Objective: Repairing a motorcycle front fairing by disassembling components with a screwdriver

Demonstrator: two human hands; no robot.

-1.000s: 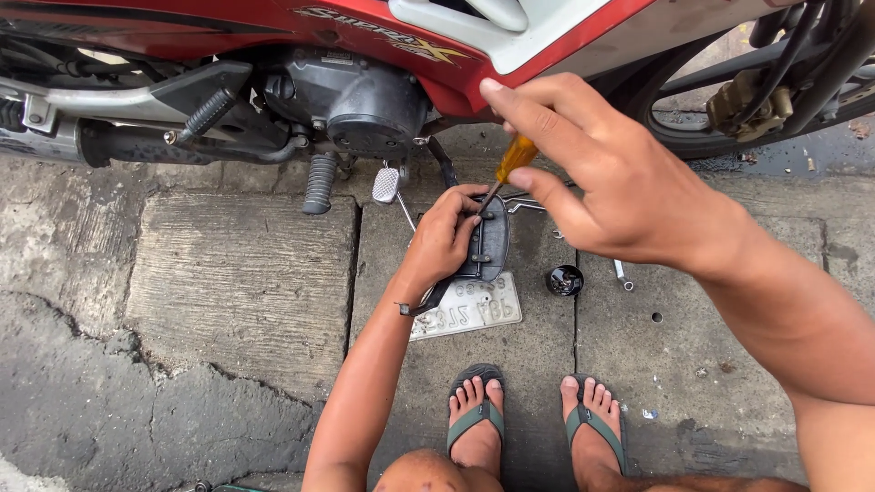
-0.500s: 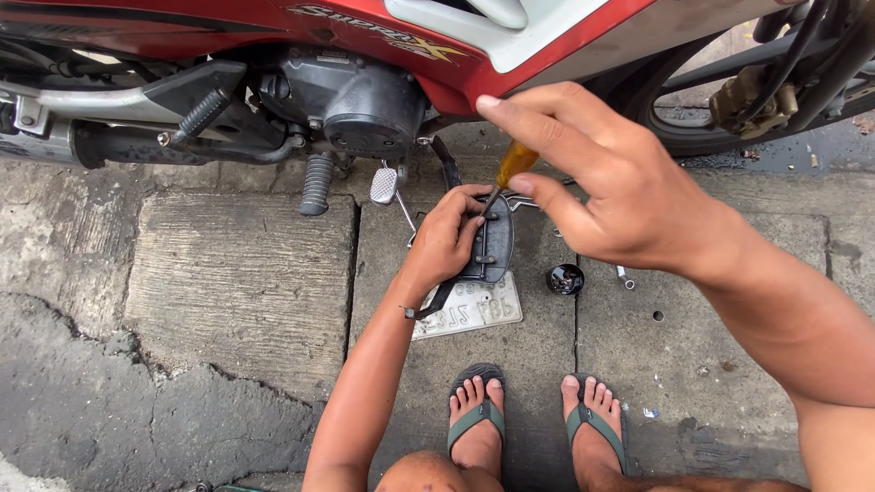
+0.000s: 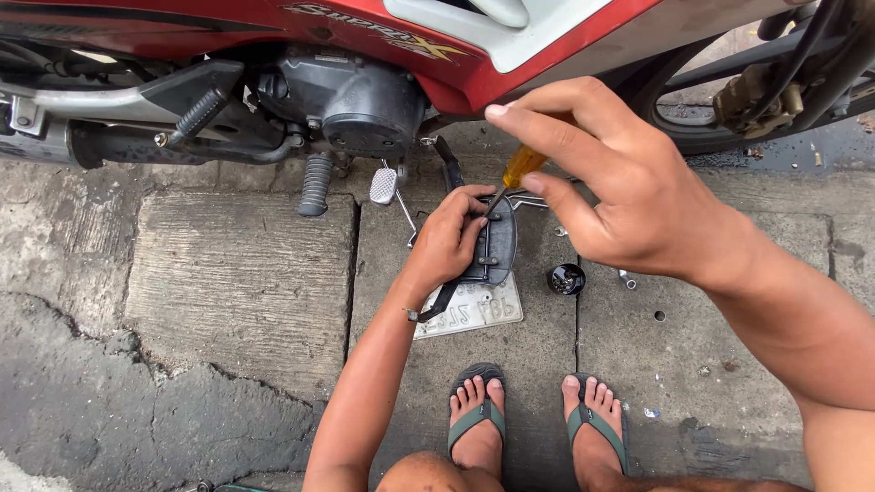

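The right hand (image 3: 629, 196) grips a screwdriver (image 3: 519, 170) by its orange handle — tip down on the black plate bracket (image 3: 497, 244). The left hand (image 3: 448, 241) clamps that bracket's edge, fingers curled, over a white number plate (image 3: 474, 308) on the concrete — beside the red motorcycle (image 3: 365, 55).

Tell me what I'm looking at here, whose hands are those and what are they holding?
The picture comes from a camera on a person's head, looking down, so you see their own arms and their feet in green flip-flops. The right hand holds a screwdriver with an orange handle. Its tip touches a dark plastic bracket that the left hand steadies. Under the bracket, a white number plate lies on the concrete pavement. Beside it sit a small black cap and a few tiny metal pieces. Behind stands a red motorcycle.
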